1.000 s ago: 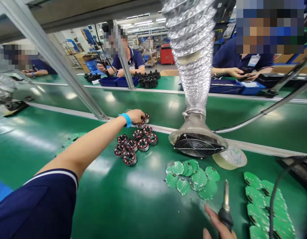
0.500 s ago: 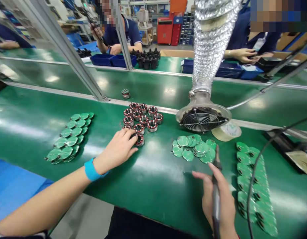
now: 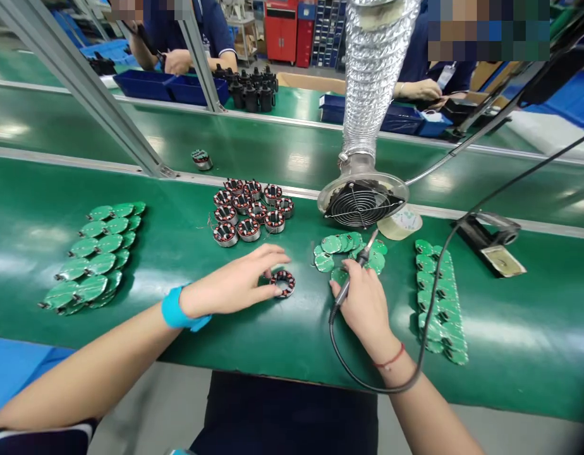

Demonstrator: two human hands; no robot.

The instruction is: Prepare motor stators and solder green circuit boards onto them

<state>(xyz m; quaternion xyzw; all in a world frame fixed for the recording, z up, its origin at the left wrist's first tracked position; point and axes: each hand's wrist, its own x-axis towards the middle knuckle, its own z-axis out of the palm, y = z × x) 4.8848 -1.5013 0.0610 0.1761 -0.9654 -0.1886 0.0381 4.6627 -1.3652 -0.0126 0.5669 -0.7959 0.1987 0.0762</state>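
A single motor stator (image 3: 283, 284), a ring with dark and reddish windings, lies on the green bench in front of me. My left hand (image 3: 247, 278), wearing a blue wristband, is beside it with fingers apart; the thumb is at the ring's left edge and the other fingers arch above. My right hand (image 3: 363, 300) is closed around a soldering iron (image 3: 344, 287), its tip pointing up and away over a loose pile of round green circuit boards (image 3: 337, 244). More stators (image 3: 248, 229) stand grouped beyond my left hand.
Overlapping rows of green boards lie left (image 3: 90, 287) and right (image 3: 441, 309). A fume extractor (image 3: 361, 205) hangs over the bench near a tape roll (image 3: 400, 224). An iron stand (image 3: 491, 237) sits right. The iron's cable (image 3: 429, 316) loops over my right forearm. Co-workers sit opposite.
My left hand has moved right from the stator group, and one stator now lies apart from it. My right hand, with the soldering iron, has come inward over the loose boards. The view has shifted.
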